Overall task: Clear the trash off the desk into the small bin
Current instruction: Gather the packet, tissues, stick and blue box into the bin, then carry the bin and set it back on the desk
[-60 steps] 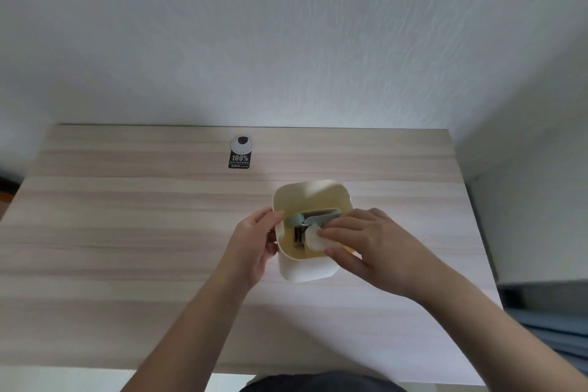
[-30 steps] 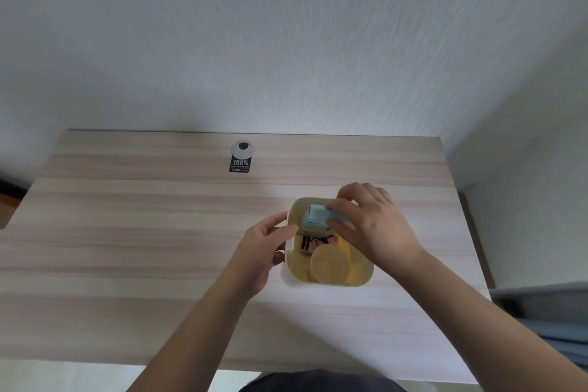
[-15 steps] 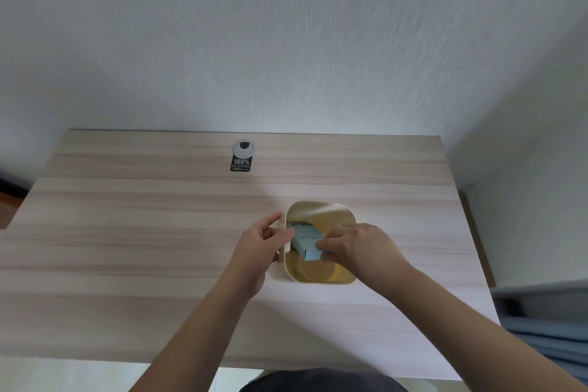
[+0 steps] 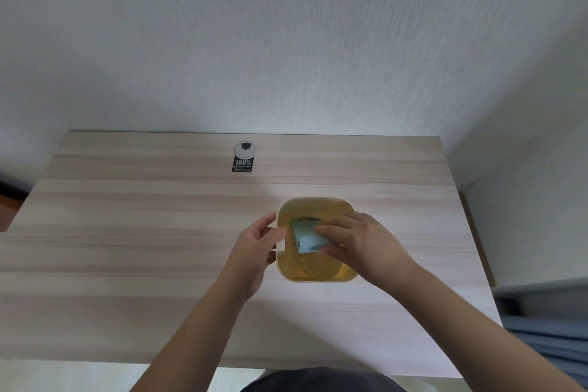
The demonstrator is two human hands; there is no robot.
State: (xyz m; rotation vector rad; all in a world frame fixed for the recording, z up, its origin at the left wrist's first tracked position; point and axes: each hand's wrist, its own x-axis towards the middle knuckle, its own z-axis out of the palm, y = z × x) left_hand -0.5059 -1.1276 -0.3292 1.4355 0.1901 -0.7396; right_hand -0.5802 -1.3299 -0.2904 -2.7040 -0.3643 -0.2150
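A small cream bin (image 4: 313, 204) with a yellowish inside stands on the wooden desk (image 4: 127, 232), right of centre. My left hand (image 4: 254, 251) grips its left wall, thumb over the rim. My right hand (image 4: 359, 242) reaches in over the right rim and pinches a pale blue-green box (image 4: 307, 237) that sits tilted inside the bin's mouth. Below the box, a round pale disc lies at the bin's bottom, partly hidden.
A round white cable grommet (image 4: 244, 149) with a black "100%" sticker (image 4: 242, 164) sits near the desk's back edge. A white wall runs behind the desk. Grey-blue fabric (image 4: 547, 328) lies beyond the desk's right edge.
My right hand first dropped a round white disc into the bin, then took the blue-green box and pushed it lower into the bin. My left hand stayed on the bin's wall.
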